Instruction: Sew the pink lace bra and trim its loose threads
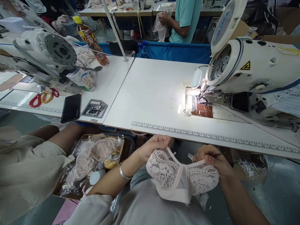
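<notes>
A pale pink lace bra [180, 176] hangs over my lap, below the front edge of the white sewing table [159, 90]. My left hand [153, 146] pinches the top of its left cup. My right hand [212, 159] grips the top of the right cup and also holds a thin dark tool, pointing right. A white strap runs between the two hands. The white sewing machine [248, 68] stands at the right of the table, its lamp lighting the needle plate [199, 104].
A box of bagged lace pieces [93, 159] sits at my left knee. On the left table are a second machine [44, 53], red and yellow scissors [43, 97], a black phone [71, 107] and a bottle [90, 39]. A person in a teal shirt [185, 18] stands behind.
</notes>
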Motion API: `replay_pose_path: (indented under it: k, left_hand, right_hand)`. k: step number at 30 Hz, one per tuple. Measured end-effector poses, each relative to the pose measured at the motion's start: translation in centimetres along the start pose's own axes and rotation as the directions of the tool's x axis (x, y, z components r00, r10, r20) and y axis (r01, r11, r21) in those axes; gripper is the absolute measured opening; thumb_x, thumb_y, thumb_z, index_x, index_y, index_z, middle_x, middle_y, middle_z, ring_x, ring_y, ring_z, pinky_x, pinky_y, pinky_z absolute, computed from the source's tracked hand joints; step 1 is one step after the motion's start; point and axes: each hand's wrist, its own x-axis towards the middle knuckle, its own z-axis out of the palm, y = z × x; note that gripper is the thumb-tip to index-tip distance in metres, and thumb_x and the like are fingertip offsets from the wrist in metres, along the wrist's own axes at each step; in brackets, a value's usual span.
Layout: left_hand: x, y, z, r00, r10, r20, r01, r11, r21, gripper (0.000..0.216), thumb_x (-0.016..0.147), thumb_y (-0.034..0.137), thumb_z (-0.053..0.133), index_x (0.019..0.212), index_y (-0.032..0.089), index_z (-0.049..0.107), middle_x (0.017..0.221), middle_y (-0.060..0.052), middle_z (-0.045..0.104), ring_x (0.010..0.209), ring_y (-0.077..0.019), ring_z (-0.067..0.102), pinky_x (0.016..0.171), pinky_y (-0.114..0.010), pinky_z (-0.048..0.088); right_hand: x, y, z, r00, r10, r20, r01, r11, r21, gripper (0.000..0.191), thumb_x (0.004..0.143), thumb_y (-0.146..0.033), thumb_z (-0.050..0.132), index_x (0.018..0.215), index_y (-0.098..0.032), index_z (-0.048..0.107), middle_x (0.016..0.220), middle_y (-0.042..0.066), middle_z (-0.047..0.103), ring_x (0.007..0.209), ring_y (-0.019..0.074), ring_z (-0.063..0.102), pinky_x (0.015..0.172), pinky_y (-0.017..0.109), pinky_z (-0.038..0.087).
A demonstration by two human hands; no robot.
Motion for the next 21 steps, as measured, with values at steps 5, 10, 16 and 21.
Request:
replay_pose_path:
  k: [5,10,16,21]
  left_hand:
    - [0.2,0.0,-0.2,1.000,-0.001,0.004,0.001,1.000,-0.010,0.057,0.076,0.046,0.082,0.058,0.018,0.036,0.043,0.010,0.031,0.035,-0.0015,0.020,0.038,-0.018,0.016]
    - [0.0,-0.1,-0.2,1.000,-0.006,-0.012,0.006,1.000,-0.019,0.056,0.075,0.046,0.082,0.060,0.018,0.036,0.043,0.009,0.032,0.035,-0.0019,0.020,0.038,-0.018,0.015]
    - [1.5,-0.3,0.6,0.997,-0.059,0.039,0.058,0.997,0.045,0.059,0.072,0.055,0.082,0.062,0.020,0.036,0.046,0.009,0.030,0.038,-0.0033,0.021,0.041,-0.020,0.016]
    - [3.1,1.7,-0.3,0.998,0.059,-0.022,-0.039,0.854,0.518,0.054,0.073,0.055,0.082,0.063,0.017,0.044,0.053,0.007,0.037,0.047,-0.0060,0.030,0.048,-0.021,0.026]
  right_hand:
    - [-0.2,0.2,0.0,0.999,0.016,-0.043,-0.018,0.998,-0.053,0.060,0.094,-0.060,0.071,0.056,-0.019,0.050,0.048,-0.003,0.038,0.039,0.0103,0.030,0.044,0.026,0.028]
    - [-0.3,0.2,-0.6,1.000,0.020,-0.011,-0.021,0.996,-0.086,0.063,0.096,-0.063,0.067,0.056,-0.019,0.045,0.047,-0.005,0.032,0.039,0.0096,0.024,0.044,0.026,0.025]
    - [1.2,-1.3,-0.3,0.966,0.140,0.218,-0.014,0.870,-0.493,0.065,0.094,-0.081,0.055,0.096,-0.017,0.064,0.062,-0.004,0.042,0.047,0.0101,0.027,0.048,0.025,0.020]
    - [0.7,-2.3,0.4,0.941,0.110,0.321,0.103,0.810,-0.578,0.055,0.110,-0.057,0.047,0.071,-0.018,0.050,0.060,-0.003,0.038,0.050,0.0113,0.030,0.055,0.028,0.023]
